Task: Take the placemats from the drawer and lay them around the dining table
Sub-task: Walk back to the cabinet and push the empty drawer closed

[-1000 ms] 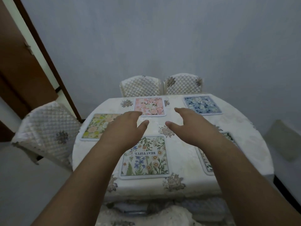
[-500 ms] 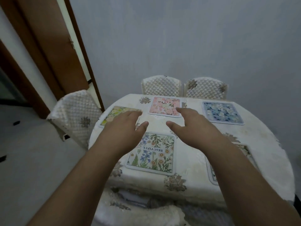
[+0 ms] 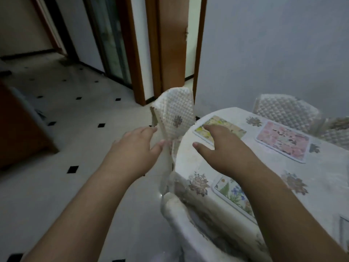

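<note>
1. The table, under a pale flowered cloth, fills the right side of the head view, and the placemats lie flat on it.
2. The yellow-green placemat sits at the table's far-left edge, just beside the quilted chair. Its long axis runs from lower left toward upper right, along the table's curve.
3. The pink placemat lies to its right, apart from it, with its long side slanting from upper left down to lower right.
4. The blue-and-green floral placemat lies near the close edge, partly hidden under the right forearm, and its visible border runs diagonally down to the right.
5. A sliver of another placemat shows at the right border of the view, too cut off to tell its direction.
6. The left hand reaches out palm-down beside the table, over the floor, fingers loosely spread and holding nothing. Its fingertips appear just in front of the chair's cover, and I cannot tell whether they touch it.
7. The right hand is stretched over the table's left part, palm-down, fingers relaxed and spread, grasping nothing. Its fingertips overlap the near corner of the yellow-green placemat, but contact cannot be judged.
8. Two more quilted chairs stand at the far side by the wall.
</note>
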